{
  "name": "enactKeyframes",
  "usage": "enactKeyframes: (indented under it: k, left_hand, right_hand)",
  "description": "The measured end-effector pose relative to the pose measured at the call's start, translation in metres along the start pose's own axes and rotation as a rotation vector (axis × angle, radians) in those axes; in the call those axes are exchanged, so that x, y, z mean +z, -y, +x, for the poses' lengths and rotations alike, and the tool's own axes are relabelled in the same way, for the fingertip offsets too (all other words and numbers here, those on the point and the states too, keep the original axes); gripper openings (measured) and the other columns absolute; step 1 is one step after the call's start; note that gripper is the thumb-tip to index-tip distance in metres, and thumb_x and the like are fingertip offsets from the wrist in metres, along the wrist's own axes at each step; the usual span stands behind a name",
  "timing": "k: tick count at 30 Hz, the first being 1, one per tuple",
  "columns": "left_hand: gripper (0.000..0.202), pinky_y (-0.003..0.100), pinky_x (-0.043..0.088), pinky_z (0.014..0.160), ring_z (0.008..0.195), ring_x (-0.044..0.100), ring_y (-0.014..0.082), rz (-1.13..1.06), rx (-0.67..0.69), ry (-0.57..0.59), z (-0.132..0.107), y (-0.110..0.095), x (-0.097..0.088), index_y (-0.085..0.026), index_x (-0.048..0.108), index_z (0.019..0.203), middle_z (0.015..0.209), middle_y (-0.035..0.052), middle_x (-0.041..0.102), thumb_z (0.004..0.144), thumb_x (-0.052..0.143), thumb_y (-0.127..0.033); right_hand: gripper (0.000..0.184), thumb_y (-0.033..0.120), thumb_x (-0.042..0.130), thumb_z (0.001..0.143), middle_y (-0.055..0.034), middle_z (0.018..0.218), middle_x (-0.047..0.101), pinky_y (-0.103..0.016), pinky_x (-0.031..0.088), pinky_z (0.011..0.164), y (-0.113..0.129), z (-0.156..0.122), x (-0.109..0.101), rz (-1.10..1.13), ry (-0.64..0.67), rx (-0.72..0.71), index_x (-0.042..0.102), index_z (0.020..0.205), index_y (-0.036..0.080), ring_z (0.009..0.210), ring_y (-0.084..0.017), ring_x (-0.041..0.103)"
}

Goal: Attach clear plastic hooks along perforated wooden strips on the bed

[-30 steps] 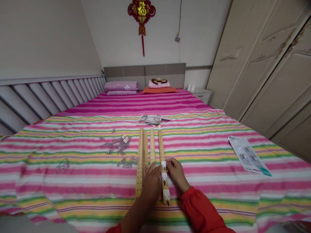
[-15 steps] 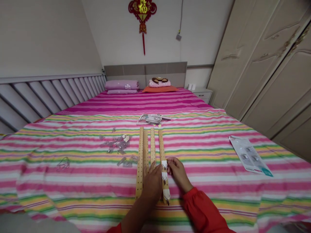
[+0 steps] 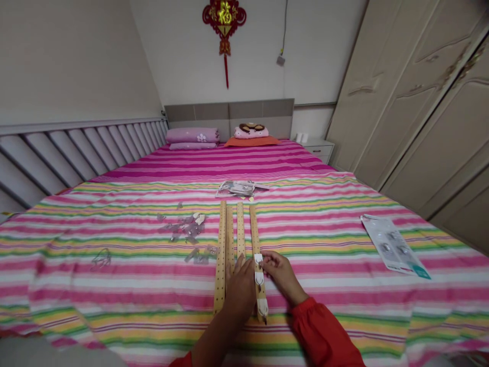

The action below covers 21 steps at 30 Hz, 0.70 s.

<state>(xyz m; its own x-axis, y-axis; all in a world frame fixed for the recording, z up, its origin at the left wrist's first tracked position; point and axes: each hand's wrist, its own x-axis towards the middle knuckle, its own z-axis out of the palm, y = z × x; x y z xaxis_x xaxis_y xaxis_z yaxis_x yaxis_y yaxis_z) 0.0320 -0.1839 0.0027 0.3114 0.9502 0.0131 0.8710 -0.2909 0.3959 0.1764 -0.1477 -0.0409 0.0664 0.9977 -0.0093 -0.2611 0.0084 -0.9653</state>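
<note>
Several perforated wooden strips lie lengthwise in front of me. The rightmost strip (image 3: 254, 229) bears a column of white hooks on its near part: an upper hook (image 3: 259, 258), a middle hook (image 3: 259, 279) and a lower hook (image 3: 262, 307). Flat across the strips rests my left hand (image 3: 240, 288), its fingers spread and its edge against the rightmost strip. My right hand (image 3: 281, 275) is closed in a pinch at the right side of the upper hook. The fingertips partly cover that hook. Left of my left hand runs another wooden strip (image 3: 221, 244).
Small clear packets (image 3: 187, 227) are scattered left of the strips. Beyond them lies a pile of packaging (image 3: 240, 188). A blister card (image 3: 393, 244) is on the striped bedspread at right. Bed rails (image 3: 84, 148) line the left side; a wardrobe (image 3: 412, 112) stands right.
My right fingertips have shifted slightly left and down onto the upper hook. My left hand stays in place on the strips.
</note>
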Motion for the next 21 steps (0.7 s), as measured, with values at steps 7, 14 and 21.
enactKeyframes:
  k: [7, 14, 21]
  left_hand:
    - [0.052, 0.052, 0.014, 0.113, 0.139, 0.024, 0.0249, 0.017, -0.002, 0.032, 0.0004, -0.0006, -0.0006, -0.018, 0.045, 0.135, 0.143, 0.0057, 0.045, 0.084, 0.034, -0.015]
    - [0.055, 0.053, 0.013, 0.113, 0.139, 0.023, 0.0251, 0.003, -0.009, 0.043, 0.0013, -0.0007, -0.0005, -0.017, 0.045, 0.135, 0.143, 0.0054, 0.044, 0.081, 0.035, -0.012]
    - [0.052, 0.051, 0.014, 0.113, 0.139, 0.025, 0.0243, -0.007, -0.015, 0.021, 0.0007, -0.0015, -0.0026, -0.02, 0.048, 0.133, 0.141, 0.0059, 0.047, 0.084, 0.034, -0.012]
  right_hand:
    - [0.035, 0.033, 0.079, 0.056, 0.0081, 0.053, 0.054, -0.02, 0.033, 0.039, 0.0006, -0.0011, 0.003, -0.021, -0.029, -0.031, 0.063, 0.083, 0.018, 0.04, -0.007, 0.044]
    - [0.034, 0.034, 0.078, 0.057, 0.0083, 0.053, 0.052, -0.02, 0.032, 0.038, -0.0002, -0.0003, 0.0043, -0.055, -0.047, -0.06, 0.063, 0.083, 0.018, 0.041, -0.007, 0.043]
    - [0.035, 0.037, 0.078, 0.058, 0.0077, 0.052, 0.053, -0.02, 0.032, 0.038, 0.0005, -0.0016, 0.0056, -0.085, -0.043, -0.069, 0.065, 0.084, 0.018, 0.041, -0.007, 0.043]
